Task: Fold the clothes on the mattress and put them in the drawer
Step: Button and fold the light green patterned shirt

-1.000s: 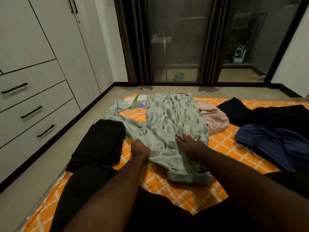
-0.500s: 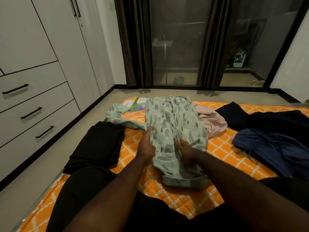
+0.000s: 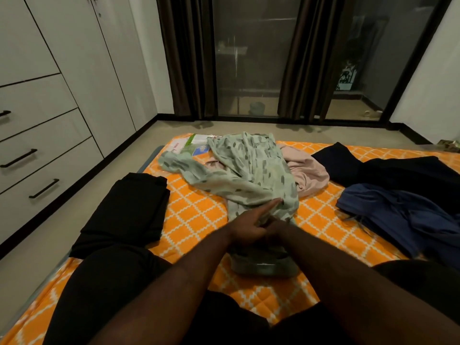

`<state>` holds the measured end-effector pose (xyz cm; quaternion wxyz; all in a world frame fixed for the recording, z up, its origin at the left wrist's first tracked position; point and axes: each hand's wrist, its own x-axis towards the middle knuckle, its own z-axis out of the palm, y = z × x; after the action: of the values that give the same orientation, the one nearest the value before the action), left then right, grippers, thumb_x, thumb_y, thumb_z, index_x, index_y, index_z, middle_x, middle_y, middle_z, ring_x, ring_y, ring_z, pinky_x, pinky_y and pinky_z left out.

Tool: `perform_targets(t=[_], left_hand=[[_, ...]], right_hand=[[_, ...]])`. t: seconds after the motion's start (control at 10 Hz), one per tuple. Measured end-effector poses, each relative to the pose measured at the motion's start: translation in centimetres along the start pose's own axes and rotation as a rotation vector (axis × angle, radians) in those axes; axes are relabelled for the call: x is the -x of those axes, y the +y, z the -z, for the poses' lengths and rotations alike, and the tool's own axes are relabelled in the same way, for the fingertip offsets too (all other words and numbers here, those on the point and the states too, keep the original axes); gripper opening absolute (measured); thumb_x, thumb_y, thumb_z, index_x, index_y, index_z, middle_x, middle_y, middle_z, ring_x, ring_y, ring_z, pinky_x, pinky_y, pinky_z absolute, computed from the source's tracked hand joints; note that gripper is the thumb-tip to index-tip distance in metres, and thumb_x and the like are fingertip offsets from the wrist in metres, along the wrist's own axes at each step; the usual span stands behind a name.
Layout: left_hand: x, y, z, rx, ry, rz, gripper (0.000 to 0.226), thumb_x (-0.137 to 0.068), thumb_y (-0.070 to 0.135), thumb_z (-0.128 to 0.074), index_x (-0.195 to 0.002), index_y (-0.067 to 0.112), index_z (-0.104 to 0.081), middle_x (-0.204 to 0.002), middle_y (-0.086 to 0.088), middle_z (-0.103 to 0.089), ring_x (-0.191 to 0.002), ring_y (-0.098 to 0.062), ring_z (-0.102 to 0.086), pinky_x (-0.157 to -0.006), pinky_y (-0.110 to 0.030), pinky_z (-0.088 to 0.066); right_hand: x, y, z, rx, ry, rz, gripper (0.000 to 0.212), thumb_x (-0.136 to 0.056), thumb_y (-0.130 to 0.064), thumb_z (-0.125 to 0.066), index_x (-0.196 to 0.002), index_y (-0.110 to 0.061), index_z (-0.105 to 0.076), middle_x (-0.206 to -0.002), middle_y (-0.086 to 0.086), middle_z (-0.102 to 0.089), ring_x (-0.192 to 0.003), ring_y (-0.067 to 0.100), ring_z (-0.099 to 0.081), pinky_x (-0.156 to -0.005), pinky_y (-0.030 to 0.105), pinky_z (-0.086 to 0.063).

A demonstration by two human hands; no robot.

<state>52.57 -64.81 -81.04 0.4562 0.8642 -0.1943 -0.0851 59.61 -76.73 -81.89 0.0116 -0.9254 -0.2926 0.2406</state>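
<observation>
Figure: bedroom, head view.
- Orange lattice-quilted mattress (image 3: pixel 199 215) on grey floor (image 3: pixel 62 232).
- Pale cabinet at left, three closed drawers (image 3: pixel 44 150) with dark bar handles.
- Far wall: dark curtains (image 3: pixel 189 58) beside glass door (image 3: pixel 249 58).
- Green patterned garment (image 3: pixel 251 170) mid-mattress, partly bunched, near end under forearms.
- Folded black garment (image 3: pixel 134 205) at left edge.
- Pink garment (image 3: pixel 311 170) touching green one.
- Navy garment (image 3: pixel 398 210) and loose black garment (image 3: pixel 398 170) at right.
- Left hand (image 3: pixel 249 226): one digit straight on green cloth, rest curled into fold.
- Right hand (image 3: pixel 277 226): mostly hidden, finger posture cannot be told.
</observation>
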Motion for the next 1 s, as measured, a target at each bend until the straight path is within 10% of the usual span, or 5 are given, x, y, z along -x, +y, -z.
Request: perform_targets(t=[0.3, 0.5, 0.7, 1.0], left_hand=[[1.7, -1.1, 2.7, -0.083, 0.426, 0.091, 0.071, -0.076, 0.037, -0.087, -0.137, 0.023, -0.056, -0.118, 0.012, -0.058, -0.102, 0.0, -0.058, -0.076, -0.01, -0.044], [2.2, -1.1, 2.2, -0.347, 0.252, 0.093, 0.058, -0.074, 0.041, -0.088, -0.122, 0.015, -0.066, -0.109, -0.004, -0.062, -0.095, -0.016, -0.055, -0.073, -0.027, -0.039], [2.4, -0.8, 1.0, -0.382, 0.09, 0.237, 0.064, -0.083, 0.009, -0.068, -0.144, 0.018, -0.051, -0.132, -0.019, -0.059, -0.119, -0.034, -0.056, -0.092, -0.033, -0.045], [3.5, -0.7, 1.6, -0.321, 0.014, 0.342, 0.039, -0.089, 0.056, -0.057, -0.111, 0.028, -0.074, -0.112, -0.002, -0.072, -0.1, -0.019, -0.065, -0.087, -0.036, -0.053]], right_hand=[[0.7, 2.2, 2.4, -0.217, 0.069, 0.036, 0.044, -0.096, -0.022, -0.066, -0.138, -0.013, -0.061, -0.138, 0.013, -0.06, -0.126, 0.03, -0.057, -0.104, 0.033, -0.044], [2.1, 3.8, 3.9, -0.266, 0.246, -0.102, 0.022, -0.081, -0.014, -0.074, -0.101, -0.004, -0.074, -0.105, 0.016, -0.072, -0.09, 0.03, -0.066, -0.07, 0.029, -0.045], [0.5, 4.9, 0.0, -0.206, -0.024, -0.151, 0.082, -0.044, -0.066, -0.088, -0.114, -0.026, -0.074, -0.111, -0.001, -0.075, -0.094, 0.015, -0.07, -0.087, 0.033, -0.06], [4.7, 0.8, 1.8, -0.386, -0.127, -0.042, 0.013, -0.088, -0.01, -0.077, -0.085, -0.016, -0.066, -0.078, 0.004, -0.062, -0.063, 0.017, -0.06, -0.05, 0.023, -0.05]])
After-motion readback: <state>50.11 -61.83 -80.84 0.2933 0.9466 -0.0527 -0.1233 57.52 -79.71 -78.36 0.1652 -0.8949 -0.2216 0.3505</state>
